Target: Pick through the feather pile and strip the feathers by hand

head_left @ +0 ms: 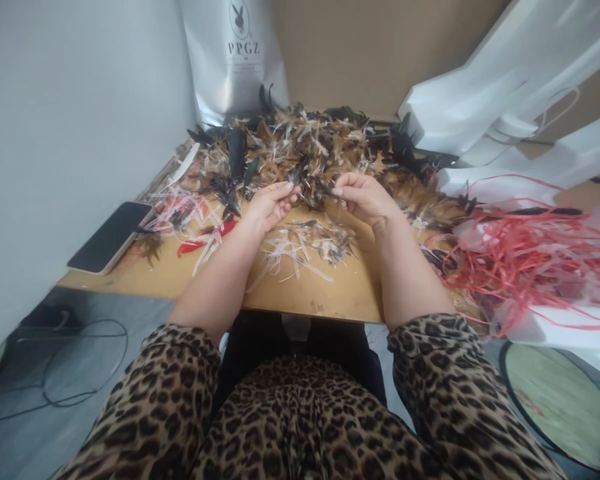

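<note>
A heap of brown and black feathers (300, 137) covers the back of the wooden table. In front of it, my left hand (274, 203) pinches a small dark feather (295, 179) between thumb and fingers. To its right, my right hand (363, 197) is also closed in a pinch on a dark feather (326, 189). Both hands are raised over the near side of the heap, a short gap apart. Below them on the table (307, 293) lies a small pile of feather scraps and thin white strips (290, 250).
A phone (111, 238) lies at the left edge, near red and white strips (190, 213). Tangled red ribbon (545, 257) spreads on the right beside a white machine (500, 127). A silver bag (237, 67) stands behind the heap. Cables (87, 333) lie on the floor.
</note>
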A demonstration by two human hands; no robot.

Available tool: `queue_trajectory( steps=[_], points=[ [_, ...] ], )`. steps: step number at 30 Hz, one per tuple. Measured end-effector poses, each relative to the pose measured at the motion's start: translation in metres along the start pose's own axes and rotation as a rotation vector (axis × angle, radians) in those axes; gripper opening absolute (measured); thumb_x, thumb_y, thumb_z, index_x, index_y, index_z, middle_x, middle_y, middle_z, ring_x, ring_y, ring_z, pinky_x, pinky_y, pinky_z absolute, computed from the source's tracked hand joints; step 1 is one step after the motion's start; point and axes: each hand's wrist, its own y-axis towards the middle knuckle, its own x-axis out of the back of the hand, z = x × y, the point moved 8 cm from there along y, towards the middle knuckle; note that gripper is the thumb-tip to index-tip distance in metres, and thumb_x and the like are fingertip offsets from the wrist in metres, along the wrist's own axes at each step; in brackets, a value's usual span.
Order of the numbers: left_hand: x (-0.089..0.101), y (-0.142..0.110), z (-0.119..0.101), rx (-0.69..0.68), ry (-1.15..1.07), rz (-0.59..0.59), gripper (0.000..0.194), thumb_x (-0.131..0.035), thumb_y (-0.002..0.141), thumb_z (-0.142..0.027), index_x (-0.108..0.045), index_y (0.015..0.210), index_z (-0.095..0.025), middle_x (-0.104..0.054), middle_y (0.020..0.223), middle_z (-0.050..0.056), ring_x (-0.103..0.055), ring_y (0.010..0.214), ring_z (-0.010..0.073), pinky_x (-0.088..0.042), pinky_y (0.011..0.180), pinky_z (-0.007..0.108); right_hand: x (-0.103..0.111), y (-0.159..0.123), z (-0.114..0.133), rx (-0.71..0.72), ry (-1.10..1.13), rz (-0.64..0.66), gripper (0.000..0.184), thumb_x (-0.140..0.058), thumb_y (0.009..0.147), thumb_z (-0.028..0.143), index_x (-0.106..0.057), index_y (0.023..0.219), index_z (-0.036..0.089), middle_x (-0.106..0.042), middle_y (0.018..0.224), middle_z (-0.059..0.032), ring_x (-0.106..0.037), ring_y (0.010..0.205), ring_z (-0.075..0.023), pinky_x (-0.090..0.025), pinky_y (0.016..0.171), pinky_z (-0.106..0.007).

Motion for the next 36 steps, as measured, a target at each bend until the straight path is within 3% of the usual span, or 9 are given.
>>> queue_trajectory(
  steps=[4,6,10,16,18,23,26,32,36],
  points=[
    [0.002,0.0,-0.001,-0.001,0.011,-0.026,0.013,-0.069,0.069,-0.014,-0.058,0.077,-0.013,-0.067,0.073,0.002,-0.059,0.054,0.0038,-0.042,0.047,0.012,-0.004,-0.009,-0.008,-0.126,-0.228,0.215,0.031,-0.08,0.053,0.035,-0.065,0.069,0.014,-0.064,0.059,-0.0019,-0.054,0.052,-0.0097,-0.041,0.051,-0.022],
    [0.001,0.0,0.0,0.001,0.022,-0.024,0.015,-0.069,0.068,-0.014,-0.058,0.078,-0.013,-0.067,0.072,0.002,-0.059,0.054,0.0039,-0.042,0.047,0.012,-0.002,-0.008,-0.016,-0.153,-0.308,0.162,0.028,-0.077,0.057,0.036,-0.066,0.07,0.014,-0.064,0.06,-0.0027,-0.054,0.052,-0.0104,-0.042,0.052,-0.023],
    [-0.002,-0.001,0.002,0.005,0.038,-0.001,0.015,-0.069,0.068,-0.013,-0.057,0.078,-0.012,-0.067,0.07,0.001,-0.058,0.053,0.004,-0.041,0.045,0.011,0.009,0.002,-0.025,-0.046,-0.582,-0.086,0.013,-0.066,0.066,0.028,-0.066,0.07,0.015,-0.061,0.057,-0.0003,-0.051,0.05,-0.0103,-0.039,0.052,-0.023],
    [-0.006,-0.003,0.003,-0.007,0.087,0.039,0.017,-0.07,0.066,-0.013,-0.058,0.077,-0.012,-0.066,0.068,0.001,-0.056,0.05,0.0033,-0.038,0.043,0.011,0.0,0.015,-0.034,0.099,-1.153,-0.068,0.012,-0.062,0.065,0.021,-0.068,0.075,0.019,-0.067,0.077,-0.0041,-0.058,0.072,-0.0165,-0.041,0.068,-0.027],
    [-0.007,-0.003,0.003,-0.014,0.109,0.046,0.018,-0.071,0.065,-0.014,-0.058,0.077,-0.012,-0.066,0.068,0.001,-0.056,0.05,0.0031,-0.038,0.043,0.011,0.0,0.013,-0.029,0.122,-1.105,-0.097,0.008,-0.059,0.067,0.021,-0.067,0.069,0.018,-0.066,0.075,-0.0047,-0.057,0.07,-0.0162,-0.041,0.068,-0.027],
    [-0.003,-0.002,0.002,-0.024,0.114,0.004,0.02,-0.072,0.065,-0.016,-0.058,0.079,-0.012,-0.066,0.07,0.002,-0.056,0.05,0.0031,-0.038,0.043,0.012,0.01,0.006,-0.016,0.036,-0.599,-0.158,0.014,-0.061,0.068,0.028,-0.064,0.069,0.014,-0.06,0.055,-0.0005,-0.049,0.051,-0.0104,-0.04,0.054,-0.024],
    [-0.002,-0.001,0.001,-0.033,0.11,0.0,0.02,-0.072,0.065,-0.015,-0.058,0.079,-0.012,-0.067,0.072,0.002,-0.057,0.051,0.0038,-0.038,0.043,0.012,0.013,0.004,-0.009,0.038,-0.465,-0.129,0.016,-0.067,0.063,0.028,-0.065,0.068,0.013,-0.063,0.061,-0.001,-0.05,0.053,-0.0091,-0.041,0.057,-0.023],
    [-0.001,-0.002,-0.002,-0.059,0.101,-0.015,0.019,-0.071,0.066,-0.015,-0.057,0.079,-0.012,-0.067,0.072,0.002,-0.057,0.052,0.004,-0.039,0.044,0.012,0.026,0.003,-0.01,0.004,-0.63,-0.22,0.023,-0.063,0.065,0.032,-0.066,0.073,0.011,-0.062,0.062,-0.001,-0.049,0.054,-0.0086,-0.039,0.056,-0.022],
    [-0.001,-0.002,-0.004,-0.063,0.084,-0.026,0.017,-0.069,0.067,-0.014,-0.056,0.078,-0.012,-0.066,0.069,0.001,-0.056,0.05,0.0036,-0.038,0.043,0.012,0.019,0.008,-0.027,-0.031,-0.886,-0.217,0.023,-0.062,0.065,0.033,-0.067,0.079,0.014,-0.064,0.067,-0.0026,-0.054,0.06,-0.0123,-0.04,0.058,-0.024]
  ],
)
